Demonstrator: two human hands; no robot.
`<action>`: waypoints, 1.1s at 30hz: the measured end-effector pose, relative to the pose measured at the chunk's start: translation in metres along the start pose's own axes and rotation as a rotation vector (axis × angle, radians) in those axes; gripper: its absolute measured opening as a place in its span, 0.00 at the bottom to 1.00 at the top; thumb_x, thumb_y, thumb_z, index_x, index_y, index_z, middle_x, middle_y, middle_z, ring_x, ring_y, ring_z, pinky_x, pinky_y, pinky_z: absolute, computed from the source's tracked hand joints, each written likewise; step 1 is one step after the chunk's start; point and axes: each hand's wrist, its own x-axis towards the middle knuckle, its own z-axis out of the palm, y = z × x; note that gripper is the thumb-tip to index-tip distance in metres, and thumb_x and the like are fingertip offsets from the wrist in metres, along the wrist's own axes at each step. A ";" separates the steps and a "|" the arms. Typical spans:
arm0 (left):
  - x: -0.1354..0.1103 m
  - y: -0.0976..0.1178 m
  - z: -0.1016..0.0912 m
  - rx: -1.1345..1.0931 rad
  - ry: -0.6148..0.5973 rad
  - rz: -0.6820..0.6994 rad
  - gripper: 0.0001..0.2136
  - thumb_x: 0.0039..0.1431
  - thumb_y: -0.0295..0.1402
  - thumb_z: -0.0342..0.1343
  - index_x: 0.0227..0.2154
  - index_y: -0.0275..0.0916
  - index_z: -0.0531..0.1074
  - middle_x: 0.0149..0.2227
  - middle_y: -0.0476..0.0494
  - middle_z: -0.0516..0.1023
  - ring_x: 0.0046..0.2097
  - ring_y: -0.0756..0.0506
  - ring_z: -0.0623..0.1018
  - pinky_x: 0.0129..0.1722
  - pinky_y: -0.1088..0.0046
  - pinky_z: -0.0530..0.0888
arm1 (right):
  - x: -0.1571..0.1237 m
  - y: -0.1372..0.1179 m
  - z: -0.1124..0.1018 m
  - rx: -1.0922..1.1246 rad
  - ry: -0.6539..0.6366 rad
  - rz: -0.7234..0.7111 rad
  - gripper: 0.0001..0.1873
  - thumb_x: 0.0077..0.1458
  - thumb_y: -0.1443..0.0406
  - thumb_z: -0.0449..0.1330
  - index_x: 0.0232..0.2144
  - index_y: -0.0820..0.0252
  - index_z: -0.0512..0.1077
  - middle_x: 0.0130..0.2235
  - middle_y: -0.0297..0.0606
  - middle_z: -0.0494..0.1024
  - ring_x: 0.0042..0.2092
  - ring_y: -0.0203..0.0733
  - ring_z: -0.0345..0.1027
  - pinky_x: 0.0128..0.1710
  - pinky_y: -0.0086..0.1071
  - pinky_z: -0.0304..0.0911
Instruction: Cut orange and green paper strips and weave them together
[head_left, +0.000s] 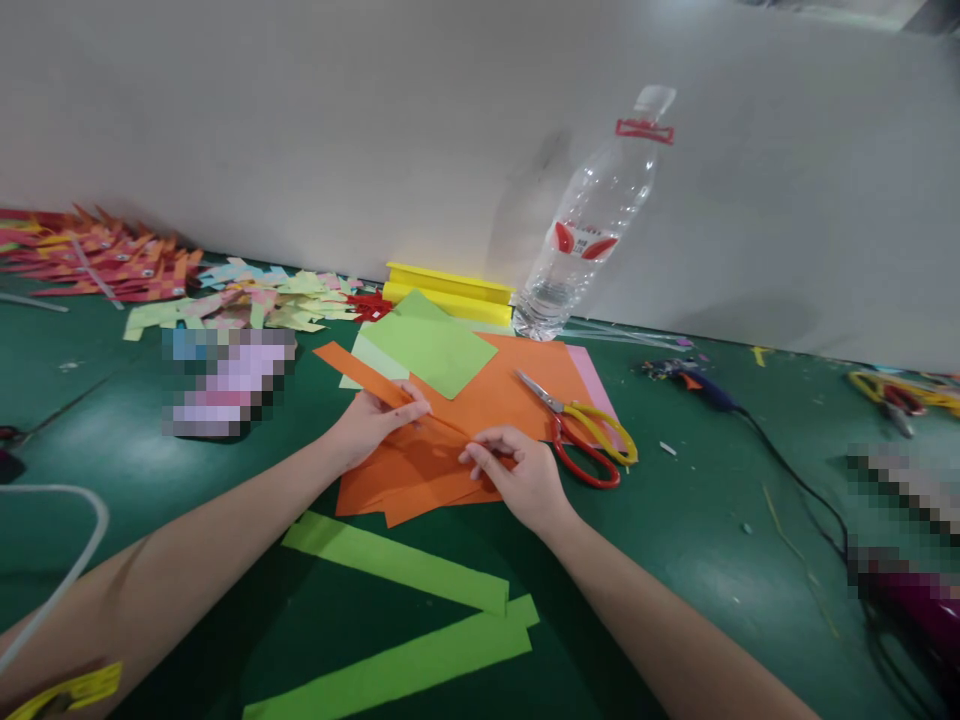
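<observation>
My left hand (371, 425) has its fingers clamped on the orange strip (360, 372) near its middle. My right hand (525, 480) nips the strip's near end, fingertips together on the paper. The strip runs slantwise over the orange sheets (510, 395) in the middle of the counter (675, 520), its far end reaching past the green sheet (431, 345). The scissors (585, 435) lie just right of the sheets, untouched. Toward the front edge two green strips (397, 562) lie cut, so I judge that colour done. Of the orange, one strip is off and the sheets look mostly whole, so most is left.
</observation>
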 end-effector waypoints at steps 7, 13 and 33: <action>0.007 -0.006 -0.005 -0.324 0.148 -0.054 0.10 0.43 0.31 0.68 0.24 0.36 0.70 0.27 0.53 0.69 0.27 0.55 0.69 0.27 0.81 0.69 | 0.003 -0.004 -0.003 0.163 0.039 0.070 0.10 0.53 0.59 0.60 0.29 0.59 0.66 0.22 0.31 0.75 0.21 0.33 0.67 0.25 0.29 0.66; 0.009 -0.009 -0.010 -0.388 0.139 -0.034 0.11 0.44 0.33 0.68 0.23 0.36 0.69 0.26 0.52 0.70 0.24 0.56 0.68 0.26 0.80 0.67 | 0.008 -0.001 -0.007 0.322 0.131 0.076 0.10 0.53 0.59 0.59 0.27 0.58 0.64 0.18 0.28 0.72 0.19 0.33 0.64 0.23 0.29 0.63; 0.011 -0.014 -0.009 -0.423 0.230 -0.015 0.08 0.43 0.29 0.69 0.25 0.35 0.74 0.30 0.50 0.76 0.32 0.52 0.76 0.39 0.75 0.74 | 0.018 0.005 -0.018 0.718 0.422 0.144 0.13 0.50 0.59 0.62 0.25 0.56 0.60 0.17 0.25 0.67 0.17 0.29 0.59 0.16 0.24 0.55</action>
